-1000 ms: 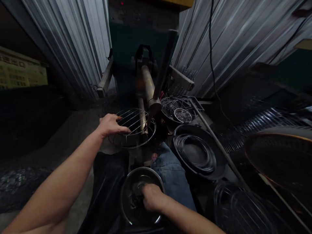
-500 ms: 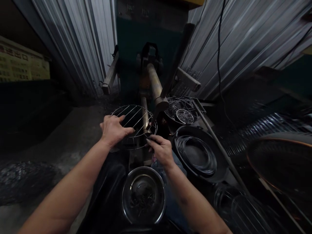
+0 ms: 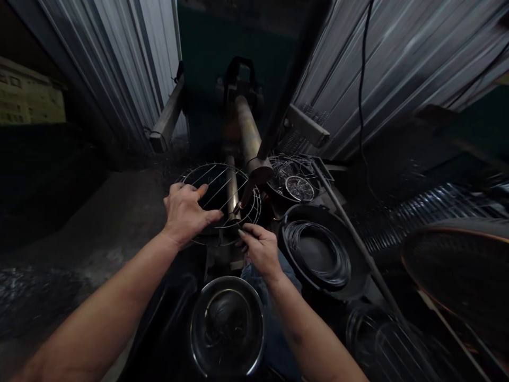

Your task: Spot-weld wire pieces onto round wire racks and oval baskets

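A round wire rack (image 3: 214, 204) with parallel wires across its ring lies tilted under the machine's tip. My left hand (image 3: 186, 211) is closed on the rack's left side, thumb stretched over the wires. My right hand (image 3: 260, 246) pinches thumb and forefinger together at the rack's near right rim. Whatever lies between those fingertips is hidden or too small to name. Just above them, the upper metal tip (image 3: 239, 206) of the machine meets the rack near the lower brass-coloured bar (image 3: 231, 185).
A steel bowl (image 3: 259, 331) with thin, dim pieces inside stands close to my body. On the right are a black pan (image 3: 284, 249) with coiled wire (image 3: 344, 260) and a container of wire rings (image 3: 300, 188). A thick upper bar (image 3: 248, 130) juts towards me.
My view has shifted a little. The rack has turned or slid slightly under the machine tip, with my left hand still on it. My right hand stays pinched by the rim.
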Motion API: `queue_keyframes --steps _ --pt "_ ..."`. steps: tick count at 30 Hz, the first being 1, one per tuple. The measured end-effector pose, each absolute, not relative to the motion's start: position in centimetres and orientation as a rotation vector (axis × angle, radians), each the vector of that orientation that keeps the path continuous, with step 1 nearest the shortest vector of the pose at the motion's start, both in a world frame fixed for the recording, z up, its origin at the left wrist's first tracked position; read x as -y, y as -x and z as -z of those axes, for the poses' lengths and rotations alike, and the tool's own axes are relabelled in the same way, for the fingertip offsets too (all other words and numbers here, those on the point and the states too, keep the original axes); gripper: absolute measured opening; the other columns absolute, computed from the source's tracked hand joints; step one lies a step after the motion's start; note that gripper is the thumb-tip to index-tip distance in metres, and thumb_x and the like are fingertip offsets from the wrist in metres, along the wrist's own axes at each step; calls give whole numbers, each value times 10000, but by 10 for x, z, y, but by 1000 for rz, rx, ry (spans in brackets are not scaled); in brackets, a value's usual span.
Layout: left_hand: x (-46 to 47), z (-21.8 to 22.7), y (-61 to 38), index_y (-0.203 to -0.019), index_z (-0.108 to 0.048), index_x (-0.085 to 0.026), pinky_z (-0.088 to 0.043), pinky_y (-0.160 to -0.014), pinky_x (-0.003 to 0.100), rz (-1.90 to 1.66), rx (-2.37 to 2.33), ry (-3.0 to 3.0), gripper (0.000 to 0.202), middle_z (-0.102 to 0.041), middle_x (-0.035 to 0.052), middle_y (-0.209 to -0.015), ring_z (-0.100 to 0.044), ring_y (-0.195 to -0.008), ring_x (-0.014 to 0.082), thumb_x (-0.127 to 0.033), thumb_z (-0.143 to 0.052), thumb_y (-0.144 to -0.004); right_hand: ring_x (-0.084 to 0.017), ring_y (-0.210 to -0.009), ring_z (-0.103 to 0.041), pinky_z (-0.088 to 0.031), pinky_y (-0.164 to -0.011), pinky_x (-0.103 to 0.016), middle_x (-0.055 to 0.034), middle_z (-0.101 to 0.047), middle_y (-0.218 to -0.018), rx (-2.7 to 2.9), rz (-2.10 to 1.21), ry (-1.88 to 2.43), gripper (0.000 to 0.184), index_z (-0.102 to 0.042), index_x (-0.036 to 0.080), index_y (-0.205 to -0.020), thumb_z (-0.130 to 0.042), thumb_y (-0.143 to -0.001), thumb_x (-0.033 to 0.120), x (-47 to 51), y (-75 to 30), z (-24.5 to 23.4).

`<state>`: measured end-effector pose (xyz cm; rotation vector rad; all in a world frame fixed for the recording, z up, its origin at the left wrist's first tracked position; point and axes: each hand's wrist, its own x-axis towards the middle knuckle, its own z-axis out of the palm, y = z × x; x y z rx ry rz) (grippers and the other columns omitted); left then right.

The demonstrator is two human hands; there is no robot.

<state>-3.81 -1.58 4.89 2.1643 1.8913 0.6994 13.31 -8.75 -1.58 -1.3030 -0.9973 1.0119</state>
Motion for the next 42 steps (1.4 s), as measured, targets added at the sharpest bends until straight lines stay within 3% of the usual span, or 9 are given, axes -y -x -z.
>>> queue_keyframes --steps 14,30,37,42 --pt "1 -53 34 -1227 -642 -218 -370 -989 418 -724 -1837 -2161 736 -628 78 -1069 -408 -1192 322 -549 -746 -577 -137 -461 -600 -494 -443 -236 10 -643 -520 861 -1025 1251 264 -693 157 -778 -730 -660 391 78 -134 18" --pt "-22 -45 35 -1220 -655 -229 -391 -974 408 -705 -1782 -2156 763 -629 64 -1073 -428 -1186 322 -574 -747 -545 -118 -424 -559 -466 -426 -220 20 -619 -492 842 -1021 1284 266 -694 148 -784 -717 -644 374 68 -132 9" --pt "-31 -43 33 -1223 -660 -222 -386 -996 421 -645 -1768 -2126 744 -640 86 -1102 -432 -1210 330 -560 -742 -566 -113 -418 -566 -453 -414 -207 33 -608 -524 805 -1069 1271 238 -665 153 -752 -714 -631 352 61 -133 5" --pt "-34 -42 33 -1210 -668 -216 -390 -999 422 -648 -1762 -2121 747 -646 84 -1097 -437 -1214 332 -562 -750 -554 -132 -481 -601 -456 -429 -213 14 -633 -589 939 -993 1303 255 -688 153 -823 -695 -694 372 65 -137 18"
